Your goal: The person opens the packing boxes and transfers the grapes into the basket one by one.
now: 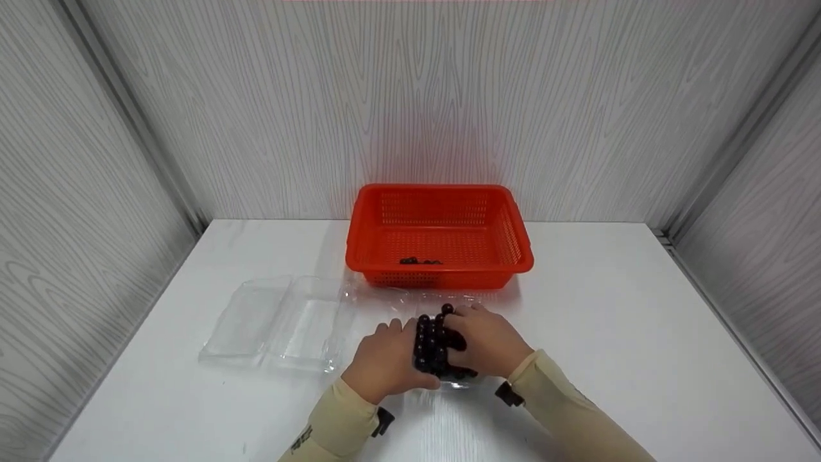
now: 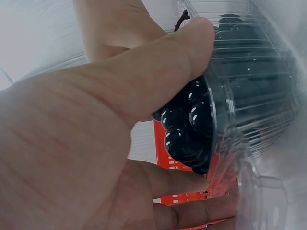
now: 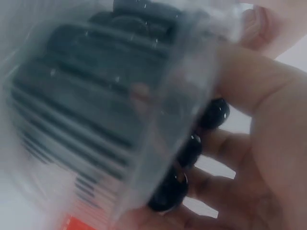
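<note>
Dark round grapes [image 1: 428, 346] fill a clear plastic clamshell box [image 1: 457, 385] in front of me, and some bulge above its rim. My left hand [image 1: 388, 362] grips the box from the left. In the left wrist view its thumb [image 2: 158, 62] lies over the grapes near the rim, with fingers along the far side. From the right, my right hand [image 1: 492, 340] holds the box, its fingers beside the top grapes [image 3: 216, 113]. A short stem [image 2: 182, 20] sticks up by the left thumb. The ribbed plastic wall blurs the grapes inside.
A red plastic basket [image 1: 439, 280] stands behind the hands, with a few dark grapes [image 1: 420, 261] at its near inside edge. Left of the hands lies another clear clamshell [image 1: 308, 327], unfolded. Patterned panels [image 1: 423, 96] wall in the white table [image 1: 609, 308].
</note>
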A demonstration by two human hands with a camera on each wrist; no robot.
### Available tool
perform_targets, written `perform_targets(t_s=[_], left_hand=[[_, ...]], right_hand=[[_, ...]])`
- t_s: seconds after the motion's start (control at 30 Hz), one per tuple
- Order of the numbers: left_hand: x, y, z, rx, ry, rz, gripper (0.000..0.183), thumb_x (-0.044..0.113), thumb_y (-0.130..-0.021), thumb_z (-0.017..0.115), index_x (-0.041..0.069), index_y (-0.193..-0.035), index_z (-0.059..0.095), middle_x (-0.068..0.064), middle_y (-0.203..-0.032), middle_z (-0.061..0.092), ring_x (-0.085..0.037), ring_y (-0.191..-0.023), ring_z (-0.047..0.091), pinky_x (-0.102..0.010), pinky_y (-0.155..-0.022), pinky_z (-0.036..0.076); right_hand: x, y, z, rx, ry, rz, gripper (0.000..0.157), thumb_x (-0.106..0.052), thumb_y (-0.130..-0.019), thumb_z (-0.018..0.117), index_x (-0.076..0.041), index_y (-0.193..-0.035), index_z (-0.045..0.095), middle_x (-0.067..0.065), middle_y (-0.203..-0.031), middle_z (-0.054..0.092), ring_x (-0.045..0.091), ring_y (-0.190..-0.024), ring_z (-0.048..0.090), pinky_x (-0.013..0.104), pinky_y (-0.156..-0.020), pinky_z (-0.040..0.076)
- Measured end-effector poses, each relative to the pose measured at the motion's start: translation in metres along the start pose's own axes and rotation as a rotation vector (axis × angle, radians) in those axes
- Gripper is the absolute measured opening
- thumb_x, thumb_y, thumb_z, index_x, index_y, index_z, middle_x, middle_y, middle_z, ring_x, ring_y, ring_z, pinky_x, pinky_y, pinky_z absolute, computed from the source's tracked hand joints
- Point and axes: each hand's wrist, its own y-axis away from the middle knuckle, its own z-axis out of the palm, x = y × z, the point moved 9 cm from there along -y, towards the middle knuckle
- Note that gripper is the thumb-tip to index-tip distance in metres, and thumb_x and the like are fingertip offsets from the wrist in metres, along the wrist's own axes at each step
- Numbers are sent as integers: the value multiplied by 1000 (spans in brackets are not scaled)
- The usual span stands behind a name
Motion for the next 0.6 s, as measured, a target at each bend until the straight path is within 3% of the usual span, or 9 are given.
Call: perform_targets(t_s=[0.3, 0.6], left_hand=[[-3, -1, 1, -11, 22, -21, 97, 53, -69, 92, 1, -141, 54, -19, -120, 63, -36, -106, 60, -55, -87, 55], [-5, 1, 1, -19, 4, -62, 101, 56, -69, 91, -7, -139, 55, -23, -124, 62, -39, -110, 60, -55, -91, 54]], right_hand=[[9, 0, -8, 50, -141, 62, 23, -22, -83, 83, -19, -102, 71, -5, -97, 65, 17, -91, 59, 41, -90, 55], [18, 2, -22, 126, -255, 96, 20, -15, -82, 78, -20, -97, 67, -8, -87, 57, 15, -81, 53, 35, -75, 50]])
